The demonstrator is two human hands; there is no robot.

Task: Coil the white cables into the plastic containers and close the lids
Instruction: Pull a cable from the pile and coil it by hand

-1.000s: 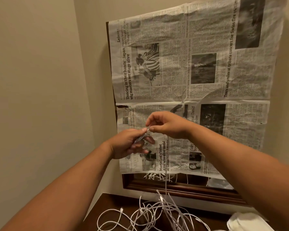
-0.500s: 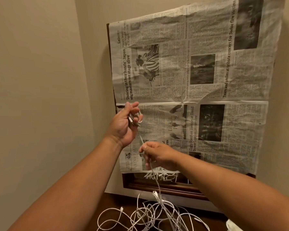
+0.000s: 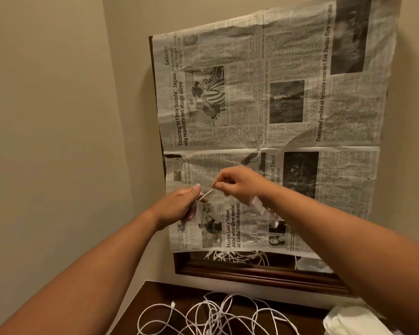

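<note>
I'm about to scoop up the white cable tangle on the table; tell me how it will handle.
Probably floppy: the white cables lie in loose loops on the dark table. Likely light: the strands are thin. Their crossings suggest they will snag and lift together.

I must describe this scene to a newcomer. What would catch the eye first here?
First, the two hands held up mid-frame: the left hand grips a white cable and the right hand pinches it. Behind them, newspaper sheets cover a dark wooden frame on the wall. Below, a tangle of white cables lies on the dark table.
</note>
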